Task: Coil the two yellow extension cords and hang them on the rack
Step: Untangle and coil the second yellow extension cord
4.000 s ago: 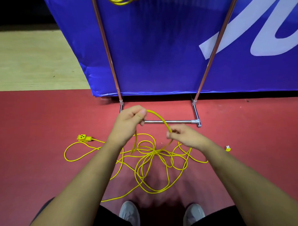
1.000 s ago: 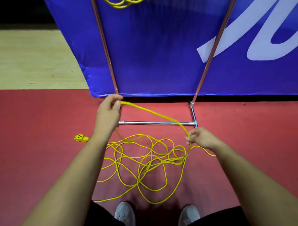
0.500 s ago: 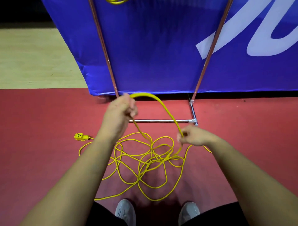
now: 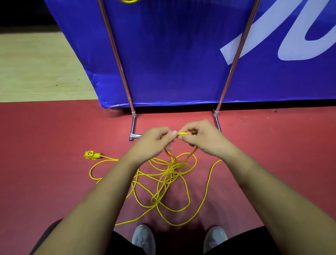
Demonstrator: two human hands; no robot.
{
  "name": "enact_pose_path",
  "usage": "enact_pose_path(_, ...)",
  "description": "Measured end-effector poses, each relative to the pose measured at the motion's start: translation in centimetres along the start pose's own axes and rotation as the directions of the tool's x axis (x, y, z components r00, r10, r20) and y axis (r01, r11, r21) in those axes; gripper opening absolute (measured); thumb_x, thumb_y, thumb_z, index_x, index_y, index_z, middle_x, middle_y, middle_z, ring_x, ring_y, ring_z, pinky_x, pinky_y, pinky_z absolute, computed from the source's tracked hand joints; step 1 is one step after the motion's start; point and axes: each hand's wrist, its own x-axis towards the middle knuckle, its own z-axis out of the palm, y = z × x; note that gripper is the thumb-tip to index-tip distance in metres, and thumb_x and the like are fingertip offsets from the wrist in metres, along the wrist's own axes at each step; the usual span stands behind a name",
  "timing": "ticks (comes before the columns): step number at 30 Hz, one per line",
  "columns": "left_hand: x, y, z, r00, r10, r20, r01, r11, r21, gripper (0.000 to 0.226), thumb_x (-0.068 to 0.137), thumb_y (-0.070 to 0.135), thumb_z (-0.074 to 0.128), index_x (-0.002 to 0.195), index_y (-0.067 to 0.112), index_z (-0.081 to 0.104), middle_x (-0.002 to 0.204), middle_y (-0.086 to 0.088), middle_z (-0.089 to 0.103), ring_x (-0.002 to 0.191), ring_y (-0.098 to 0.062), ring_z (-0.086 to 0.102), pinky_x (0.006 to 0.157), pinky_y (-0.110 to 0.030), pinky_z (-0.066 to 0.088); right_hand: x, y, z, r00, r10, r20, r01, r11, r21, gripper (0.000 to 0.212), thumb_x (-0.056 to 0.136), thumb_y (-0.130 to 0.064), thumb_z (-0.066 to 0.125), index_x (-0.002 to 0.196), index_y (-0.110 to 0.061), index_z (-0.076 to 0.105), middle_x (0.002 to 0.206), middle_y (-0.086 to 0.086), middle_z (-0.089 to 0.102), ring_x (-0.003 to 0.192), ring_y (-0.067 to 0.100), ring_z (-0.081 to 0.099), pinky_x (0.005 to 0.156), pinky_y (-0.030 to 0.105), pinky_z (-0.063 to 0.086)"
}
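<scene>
1. left hand and right hand are close together in front of the rack base. both have fingers curled and pinch a short stretch of cord between them. strands drop from both hands to the pile.
2. most of the cord lies loose on the floor, crossed over itself, between the hands and the shoes. socket end lies apart on the left. plug end not visible.
3. second cord: a bit of yellow at the top edge by the rack's left pole. it looks already hung but is mostly cut off.
4. can't tell how many loops are gathered in the left hand; fingers hide it.
5. risk: the pile's crossed loops could cinch into a knot if the cord is pulled up fast without shaking it free.
6. risk: the grip is only a fingertip pinch, so a snag tug could slip the cord out and drop any gathered loops.
7. risk: the socket end will drag in as slack goes and could catch on the rack's base bar.
8. risk: strands lie just in front of the shoes, and a step onto one would jam the feed.
9. risk: uneven loop sizes would make a sloppy coil that could slide off or spill when hung.
</scene>
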Motion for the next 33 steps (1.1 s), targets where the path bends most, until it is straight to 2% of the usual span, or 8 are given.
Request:
enact_pose_path(5, -0.4, 1.3, -2.2, 0.965, 0.037, -0.26, -0.142, 0.906, -0.399, 0.032, 0.099, 0.019, 0.045, 0.07, 0.007, 0.051, 0.058, 0.004, 0.05, 0.053, -0.006, 0.045, 0.054, -0.018, 0.035, -1.2, 5.6, -1.2, 0.978, 0.145, 0.148, -0.123, 0.981, -0.15, 0.017, 0.088, -0.019, 0.068, 0.072, -0.013, 0.068, 0.06, -0.001, 0.054, 0.058, 0.003, 0.043, 0.058, 0.024, 0.035)
enact_pose_path(9, -1.0, 0.9, -5.1, 0.911, -0.088, -0.402, -0.284, 0.573, -0.768, 0.041, 0.097, 0.021, 0.044, 0.057, 0.021, 0.055, 0.052, 0.005, 0.025, 0.052, -0.012, 0.034, 0.056, -0.025, 0.028, -3.1, 12.1, -2.2, 0.846, 0.473, 0.248, -0.389, 0.864, -0.32, 0.017, 0.088, -0.02, 0.07, 0.077, -0.008, 0.068, 0.063, -0.005, 0.051, 0.055, -0.003, 0.041, 0.062, 0.022, 0.035)
enact_pose_path(13, -1.2, -1.9, -6.2, 0.883, -0.221, -0.413, 0.036, 0.911, -0.411, 0.026, 0.097, 0.028, 0.049, 0.077, 0.016, 0.06, 0.055, 0.006, 0.05, 0.06, -0.016, 0.055, 0.059, -0.027, 0.038, -2.9, 12.7, -2.7, 0.892, 0.45, 0.041, -0.445, 0.891, -0.093, 0.019, 0.09, -0.024, 0.068, 0.086, -0.006, 0.073, 0.08, -0.001, 0.067, 0.078, 0.011, 0.054, 0.073, 0.029, 0.041)
enact_pose_path(16, -1.1, -3.8, -5.7, 0.82, -0.249, -0.516, 0.341, 0.936, 0.09, 0.03, 0.089, 0.017, 0.059, 0.118, 0.017, 0.06, 0.113, -0.004, 0.064, 0.109, -0.022, 0.058, 0.088, -0.024, 0.041, -1.8, 7.3, -2.8, 0.945, 0.32, -0.068, -0.307, 0.939, 0.155, 0.02, 0.094, -0.019, 0.062, 0.087, -0.002, 0.071, 0.068, 0.009, 0.064, 0.067, 0.017, 0.061, 0.073, 0.029, 0.047)
enact_pose_path(20, -0.9, -0.6, -2.7, 0.95, -0.007, -0.313, 0.009, 1.0, 0.005, 0.039, 0.094, 0.032, 0.056, 0.131, 0.02, 0.053, 0.132, 0.01, 0.054, 0.122, 0.001, 0.046, 0.106, -0.017, 0.032, -1.0, -0.3, -0.9, 0.99, 0.108, 0.087, -0.108, 0.994, -0.012, 0.017, 0.091, -0.023, 0.066, 0.086, -0.008, 0.072, 0.052, 0.005, 0.042, 0.048, 0.015, 0.039, 0.049, 0.025, 0.034)
enact_pose_path(25, -1.3, 1.1, 0.2, 0.995, 0.011, 0.097, -0.008, 1.0, -0.029, 0.034, 0.091, 0.048, 0.046, 0.078, 0.019, 0.06, 0.058, 0.006, 0.064, 0.062, -0.016, 0.065, 0.063, -0.03, 0.048, -0.7, -1.6, -0.5, 0.996, 0.032, 0.078, -0.032, 0.999, -0.005, 0.014, 0.089, -0.018, 0.066, 0.078, -0.012, 0.07, 0.05, 0.0, 0.047, 0.048, 0.014, 0.04, 0.048, 0.028, 0.032)
enact_pose_path(30, -1.1, 1.8, -1.6, 0.985, 0.085, -0.149, -0.155, 0.819, -0.553, 0.025, 0.09, 0.021, 0.049, 0.067, 0.012, 0.051, 0.045, 0.01, 0.04, 0.042, -0.012, 0.036, 0.059, -0.031, 0.031, -1.9, 8.2, -2.2, 0.906, 0.371, 0.203, -0.29, 0.894, -0.34, 0.018, 0.085, -0.025, 0.065, 0.076, -0.009, 0.066, 0.068, 0.011, 0.062, 0.067, 0.013, 0.053, 0.066, 0.033, 0.047)
enact_pose_path(33, -1.1, 1.3, -3.9, 0.967, 0.007, -0.253, -0.19, 0.682, -0.706, 0.03, 0.092, 0.02, 0.047, 0.064, 0.016, 0.057, 0.047, 0.007, 0.033, 0.042, -0.014, 0.037, 0.06, -0.032, 0.032, -3.6, 12.7, -3.1, 0.803, 0.576, 0.156, -0.488, 0.784, -0.383, 0.021, 0.091, -0.018, 0.065, 0.072, -0.008, 0.061, 0.06, -0.003, 0.043, 0.058, 0.009, 0.036, 0.049, 0.017, 0.03)
